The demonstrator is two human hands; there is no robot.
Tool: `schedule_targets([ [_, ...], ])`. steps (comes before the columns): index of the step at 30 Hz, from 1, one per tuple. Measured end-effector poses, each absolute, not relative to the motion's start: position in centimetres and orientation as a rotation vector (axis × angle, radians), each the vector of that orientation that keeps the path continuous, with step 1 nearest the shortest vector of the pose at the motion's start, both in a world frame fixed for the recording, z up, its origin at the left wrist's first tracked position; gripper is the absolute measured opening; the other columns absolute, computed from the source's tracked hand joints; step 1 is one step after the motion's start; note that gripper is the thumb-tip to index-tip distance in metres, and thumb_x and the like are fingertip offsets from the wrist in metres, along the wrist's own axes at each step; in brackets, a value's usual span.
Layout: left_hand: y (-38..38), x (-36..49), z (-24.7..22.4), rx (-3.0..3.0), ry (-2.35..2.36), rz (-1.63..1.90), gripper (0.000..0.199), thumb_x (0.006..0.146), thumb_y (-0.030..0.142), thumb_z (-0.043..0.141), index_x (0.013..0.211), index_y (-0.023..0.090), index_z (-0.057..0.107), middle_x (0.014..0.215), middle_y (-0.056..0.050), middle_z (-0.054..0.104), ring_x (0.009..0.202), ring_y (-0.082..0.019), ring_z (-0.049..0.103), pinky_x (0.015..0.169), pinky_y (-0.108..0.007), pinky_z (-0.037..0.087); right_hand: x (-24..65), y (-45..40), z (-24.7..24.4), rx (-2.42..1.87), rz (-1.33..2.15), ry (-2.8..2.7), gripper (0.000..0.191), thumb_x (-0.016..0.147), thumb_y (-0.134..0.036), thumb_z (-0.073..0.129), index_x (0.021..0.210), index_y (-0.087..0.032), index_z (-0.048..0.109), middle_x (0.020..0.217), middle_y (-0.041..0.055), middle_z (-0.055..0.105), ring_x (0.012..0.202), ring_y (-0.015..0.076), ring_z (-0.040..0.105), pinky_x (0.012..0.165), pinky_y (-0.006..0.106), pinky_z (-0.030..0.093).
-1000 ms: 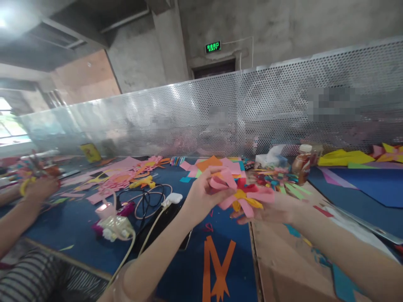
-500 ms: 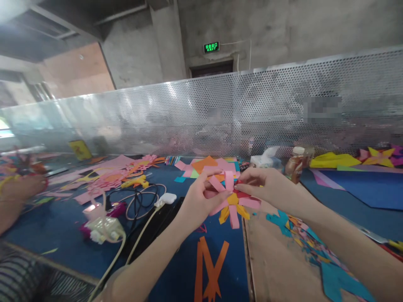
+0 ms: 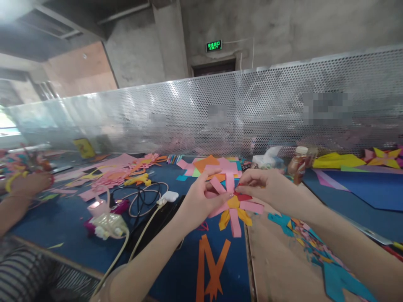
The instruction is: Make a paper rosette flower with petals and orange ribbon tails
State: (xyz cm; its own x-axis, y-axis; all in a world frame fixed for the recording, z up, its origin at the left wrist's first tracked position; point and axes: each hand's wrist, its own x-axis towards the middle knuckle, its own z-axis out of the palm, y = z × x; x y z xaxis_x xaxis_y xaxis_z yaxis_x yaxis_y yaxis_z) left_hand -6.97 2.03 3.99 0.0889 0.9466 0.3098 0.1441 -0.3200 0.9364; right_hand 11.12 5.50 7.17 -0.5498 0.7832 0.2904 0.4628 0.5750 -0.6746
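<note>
A paper flower (image 3: 234, 202) with pink loops, yellow petals and a red piece hangs above the blue table between my hands. My left hand (image 3: 204, 195) grips its left side, thumb near the yellow centre and fingers behind the pink strips. On the other side, my right hand (image 3: 256, 182) pinches the small red paper piece (image 3: 244, 196) close to the centre. Orange paper strips (image 3: 212, 268) lie on the blue table (image 3: 170, 272) below the flower.
A power strip with plugs (image 3: 108, 222), cables and a yellow glue gun (image 3: 138, 180) lie left. Another person's hand (image 3: 34, 184) is at far left. Teal scraps (image 3: 340, 281), scissors (image 3: 374, 235) and a bottle (image 3: 297, 161) are on the right. Coloured sheets (image 3: 210, 163) lie behind.
The view has shifted slightly. The pink loops look more spread, and more of the red piece shows beside my right fingertips. The other person's hand at the left has moved a little.
</note>
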Motion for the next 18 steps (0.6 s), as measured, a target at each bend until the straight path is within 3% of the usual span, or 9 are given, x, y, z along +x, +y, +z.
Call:
schedule_targets([
  [14,1.57,-7.39,4.53,1.648,1.093,1.27,0.058,0.069,0.024,0.067,0.12,0.02,0.042,0.063,0.007,0.049,0.056,-0.007,0.046,0.052,-0.018,0.04,10.8,5.03,7.37,-0.951,0.688,-2.234,0.012,0.079,-0.032,0.057,0.075,-0.022,0.062,0.069,-0.0041,0.059,0.059,0.0069,0.052,0.049,0.018,0.038],
  [18,1.45,-7.42,4.63,1.634,1.091,1.25,0.056,0.069,0.022,0.067,0.119,0.021,0.044,0.063,0.007,0.048,0.054,-0.007,0.046,0.052,-0.018,0.04,10.9,4.93,7.42,-0.964,0.698,-2.253,0.014,0.08,-0.034,0.055,0.075,-0.022,0.06,0.066,-0.0048,0.056,0.047,0.0046,0.044,0.042,0.019,0.032],
])
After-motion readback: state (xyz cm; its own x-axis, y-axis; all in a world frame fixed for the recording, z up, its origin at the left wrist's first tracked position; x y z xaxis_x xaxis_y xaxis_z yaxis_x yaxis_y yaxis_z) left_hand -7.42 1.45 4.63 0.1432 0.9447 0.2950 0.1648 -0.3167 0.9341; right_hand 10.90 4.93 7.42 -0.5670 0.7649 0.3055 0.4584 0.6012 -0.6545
